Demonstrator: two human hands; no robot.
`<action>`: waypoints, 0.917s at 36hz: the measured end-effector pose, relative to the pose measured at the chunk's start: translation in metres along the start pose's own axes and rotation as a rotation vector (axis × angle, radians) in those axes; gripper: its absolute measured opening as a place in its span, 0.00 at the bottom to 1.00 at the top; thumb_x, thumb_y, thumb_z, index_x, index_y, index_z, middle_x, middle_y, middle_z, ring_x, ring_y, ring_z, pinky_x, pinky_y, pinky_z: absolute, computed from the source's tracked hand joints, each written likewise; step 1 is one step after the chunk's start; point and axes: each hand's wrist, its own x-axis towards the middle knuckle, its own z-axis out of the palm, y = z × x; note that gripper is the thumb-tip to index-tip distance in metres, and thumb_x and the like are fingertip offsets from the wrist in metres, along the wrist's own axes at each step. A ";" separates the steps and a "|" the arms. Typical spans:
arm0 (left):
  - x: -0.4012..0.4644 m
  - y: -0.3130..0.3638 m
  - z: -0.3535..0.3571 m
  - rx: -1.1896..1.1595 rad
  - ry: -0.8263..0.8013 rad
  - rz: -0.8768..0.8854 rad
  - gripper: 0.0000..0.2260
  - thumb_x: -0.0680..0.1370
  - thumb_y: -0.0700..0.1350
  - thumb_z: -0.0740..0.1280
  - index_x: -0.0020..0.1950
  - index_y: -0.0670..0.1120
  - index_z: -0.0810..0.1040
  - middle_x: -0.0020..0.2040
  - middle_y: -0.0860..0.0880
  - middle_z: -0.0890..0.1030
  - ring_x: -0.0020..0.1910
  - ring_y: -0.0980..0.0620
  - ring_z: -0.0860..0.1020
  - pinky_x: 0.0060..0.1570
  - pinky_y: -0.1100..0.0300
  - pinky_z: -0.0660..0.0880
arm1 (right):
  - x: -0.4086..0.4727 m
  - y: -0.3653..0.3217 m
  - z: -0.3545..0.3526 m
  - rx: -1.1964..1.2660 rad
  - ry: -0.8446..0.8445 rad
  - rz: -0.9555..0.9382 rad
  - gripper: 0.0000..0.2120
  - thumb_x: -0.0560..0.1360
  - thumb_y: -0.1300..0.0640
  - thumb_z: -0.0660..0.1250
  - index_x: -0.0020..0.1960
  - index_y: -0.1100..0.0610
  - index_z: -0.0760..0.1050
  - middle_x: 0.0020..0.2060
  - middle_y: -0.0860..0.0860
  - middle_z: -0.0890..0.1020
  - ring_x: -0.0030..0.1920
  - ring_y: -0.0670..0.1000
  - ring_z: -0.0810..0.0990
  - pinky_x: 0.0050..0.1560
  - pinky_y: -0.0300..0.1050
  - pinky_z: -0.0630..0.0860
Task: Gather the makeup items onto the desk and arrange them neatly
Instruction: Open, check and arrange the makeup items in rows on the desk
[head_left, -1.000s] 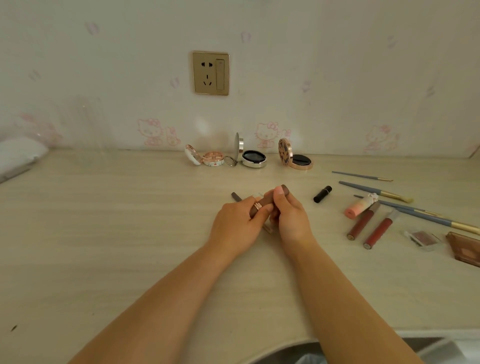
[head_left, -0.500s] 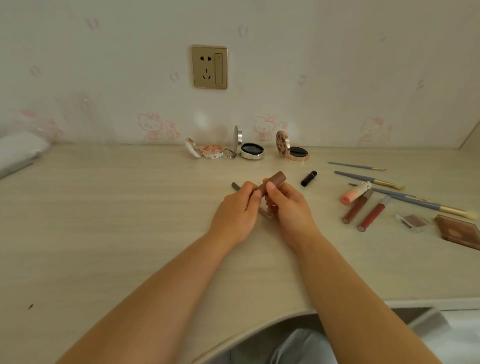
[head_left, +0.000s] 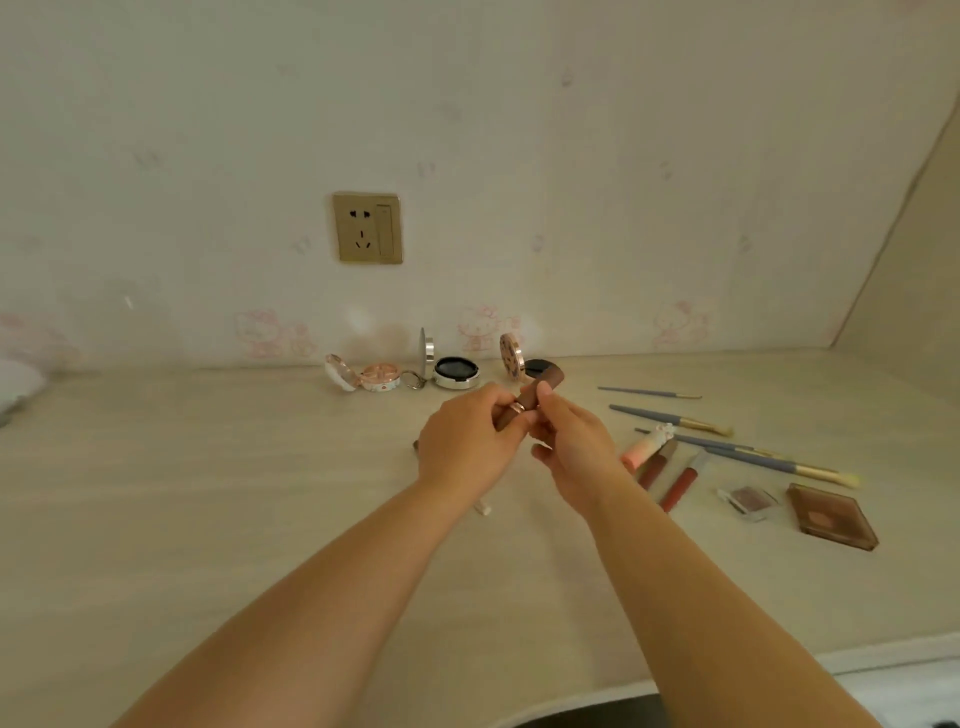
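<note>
Both hands hold a brown lipstick tube with a rose-gold band, lifted above the middle of the desk. My left hand grips its lower end and my right hand pinches its upper part. To the right lie a pink tube, two red lip glosses, several blue-handled brushes, a small eyeshadow pan and a brown palette. Three open compacts stand along the wall.
A wall socket sits above the compacts. A thin pencil-like item lies on the desk under my left wrist, mostly hidden. The desk's front edge curves at the lower right. A white object lies at the far left.
Both hands have lifted the brown lipstick tube up off the desk and a little farther from me. The camera has tilted upward, showing more wall.
</note>
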 end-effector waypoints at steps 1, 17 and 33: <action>0.008 0.007 0.002 0.016 -0.013 0.012 0.11 0.74 0.57 0.66 0.52 0.53 0.78 0.48 0.55 0.82 0.49 0.52 0.79 0.47 0.55 0.75 | 0.006 -0.006 -0.005 0.001 0.017 0.004 0.11 0.78 0.50 0.62 0.42 0.52 0.79 0.35 0.48 0.76 0.42 0.48 0.73 0.41 0.41 0.67; 0.136 0.058 0.071 0.113 -0.298 -0.013 0.09 0.75 0.58 0.64 0.49 0.54 0.77 0.44 0.54 0.81 0.47 0.50 0.78 0.57 0.47 0.71 | 0.130 -0.068 -0.091 -0.154 0.203 0.016 0.14 0.79 0.50 0.60 0.38 0.55 0.75 0.35 0.49 0.74 0.35 0.47 0.71 0.37 0.40 0.68; 0.223 0.028 0.149 0.082 -0.298 -0.093 0.09 0.74 0.49 0.69 0.42 0.48 0.71 0.42 0.49 0.78 0.42 0.49 0.76 0.41 0.58 0.71 | 0.240 -0.036 -0.121 -0.785 0.212 -0.066 0.11 0.80 0.54 0.56 0.56 0.60 0.71 0.50 0.54 0.78 0.49 0.53 0.76 0.45 0.44 0.70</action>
